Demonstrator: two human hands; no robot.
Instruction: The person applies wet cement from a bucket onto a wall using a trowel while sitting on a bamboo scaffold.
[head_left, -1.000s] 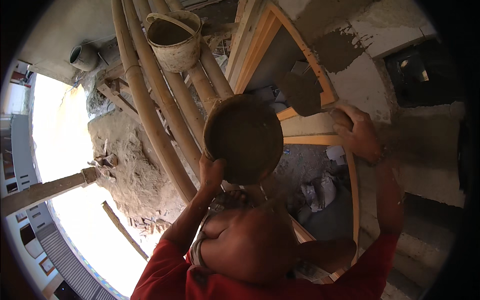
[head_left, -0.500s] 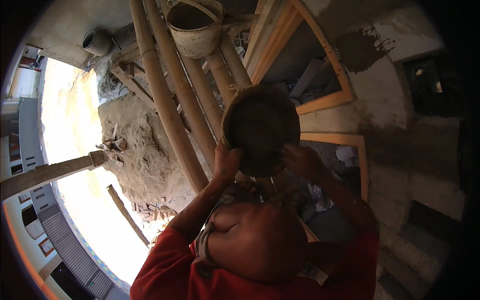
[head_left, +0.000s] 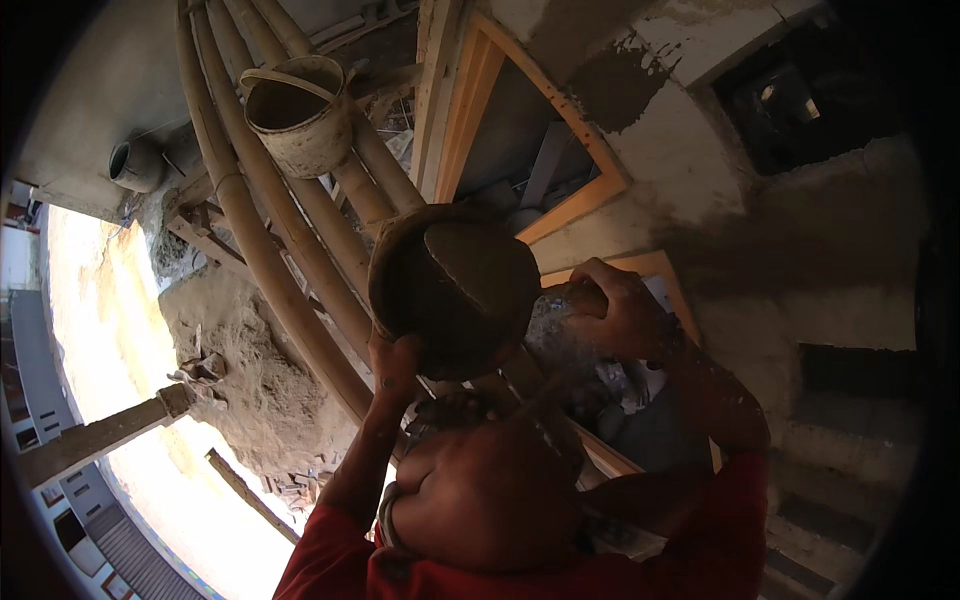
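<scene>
My left hand (head_left: 393,355) grips the near left rim of a dark, round shallow pan (head_left: 390,275) of grey mortar, fingers closed round it. My right hand (head_left: 615,310), just right of the pan, is closed on the handle of a trowel, whose blade (head_left: 472,262) lies tilted inside the pan, coated with mortar. My bare knee (head_left: 480,475) is below the pan, over the bamboo poles (head_left: 278,270).
A pale mortar-stained bucket (head_left: 300,135) stands on the poles. Orange wooden frames (head_left: 595,160) are set beside a plastered wall (head_left: 690,200) with a dark wet patch and openings. Down left are a sand heap (head_left: 240,370), a beam (head_left: 95,430) and bright ground.
My right hand has come from out at the wall side, trowel raised, down to the pan, where the blade now lies. The pan shifted right, then back left and slightly down as the view moved.
</scene>
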